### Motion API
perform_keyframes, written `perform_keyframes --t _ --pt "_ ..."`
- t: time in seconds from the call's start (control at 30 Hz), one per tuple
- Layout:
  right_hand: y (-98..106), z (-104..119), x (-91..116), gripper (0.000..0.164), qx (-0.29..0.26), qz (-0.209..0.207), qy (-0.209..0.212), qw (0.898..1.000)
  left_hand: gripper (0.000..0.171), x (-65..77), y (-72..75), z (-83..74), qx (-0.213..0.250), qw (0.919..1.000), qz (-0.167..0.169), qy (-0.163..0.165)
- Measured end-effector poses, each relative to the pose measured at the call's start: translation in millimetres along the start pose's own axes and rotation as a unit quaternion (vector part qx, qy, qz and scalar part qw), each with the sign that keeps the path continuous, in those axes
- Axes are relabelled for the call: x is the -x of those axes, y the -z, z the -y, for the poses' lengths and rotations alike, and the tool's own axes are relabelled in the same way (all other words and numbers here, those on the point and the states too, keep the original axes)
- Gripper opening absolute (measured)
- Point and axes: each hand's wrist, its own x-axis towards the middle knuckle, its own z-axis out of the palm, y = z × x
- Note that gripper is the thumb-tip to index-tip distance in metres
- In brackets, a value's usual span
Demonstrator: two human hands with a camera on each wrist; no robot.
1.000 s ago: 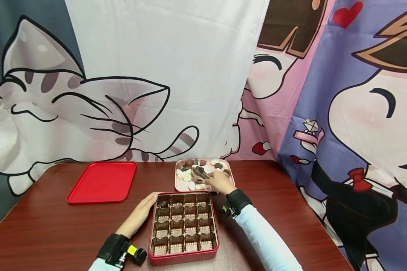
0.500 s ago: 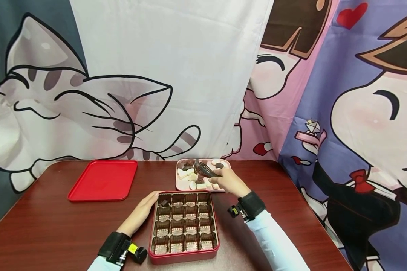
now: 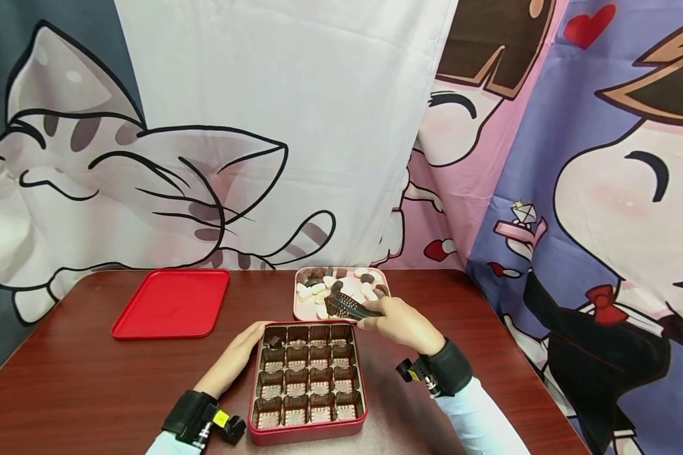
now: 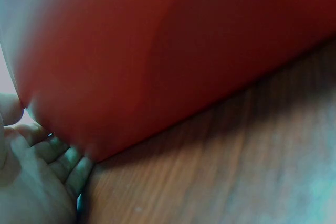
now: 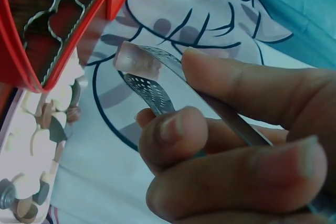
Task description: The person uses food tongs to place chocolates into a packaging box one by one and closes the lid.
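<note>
My left hand [image 3: 239,351] rests against the far left corner of a red box [image 3: 307,436], fingertips touching its side in the left wrist view. Inside the box is a brown divided insert with rows of compartments; a small dark piece [image 3: 275,342] sits in the far left one. In my right hand [image 3: 404,322] I hold perforated tongs [image 3: 350,308] between thumb and fingers, just beyond the box's far right part. Between the tong tips, a translucent pinkish block [image 5: 137,61] shows in the right wrist view. The tongs overlap the near edge of a pink tray [image 3: 300,311] in the head view.
The pink tray behind the box bears several white, brown and dark pebble-like pieces [image 5: 60,98]. A red flat tray [image 3: 171,306] lies at the back left of the brown table [image 3: 91,379]. A printed cloth [image 3: 290,126] hangs behind the table.
My right hand has drawn back from the pink tray toward the box and to the right, the tongs lifting out of the pieces. The left hand and the box stay in place.
</note>
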Motion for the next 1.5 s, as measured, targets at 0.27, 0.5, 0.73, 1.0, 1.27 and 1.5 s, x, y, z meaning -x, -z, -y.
perform_keyframes --t 0.27,0.5,0.73,1.0,1.27,1.5 --pt "-13.7 -0.6 2.8 0.018 -0.008 0.023 0.047 0.999 0.057 1.6 -0.9 0.7 0.003 0.9998 0.006 -0.016" --pt "-27.3 -5.5 1.7 0.030 -0.037 0.043 0.029 0.998 0.057 -0.2 -0.8 0.8 0.016 0.9999 0.004 0.000" --pt "-38.6 -10.9 -0.9 0.029 -0.064 0.053 0.035 0.996 0.058 -0.6 -0.4 -0.4 -0.005 1.0000 -0.005 0.005" --pt "-32.4 -13.4 -3.1 0.032 -0.131 0.057 0.003 0.990 0.058 -0.1 0.5 2.1 0.013 0.9999 -0.001 -0.002" --pt "-27.5 -18.5 -8.7 0.020 -0.148 0.052 0.006 0.988 0.058 -0.3 -0.7 -0.2 0.010 0.9999 0.008 -0.003" --pt "-21.4 -20.8 -17.9 0.039 -0.169 0.027 -0.010 0.985 0.058 0.7 -1.5 -1.5 -0.010 0.9998 -0.007 -0.014"
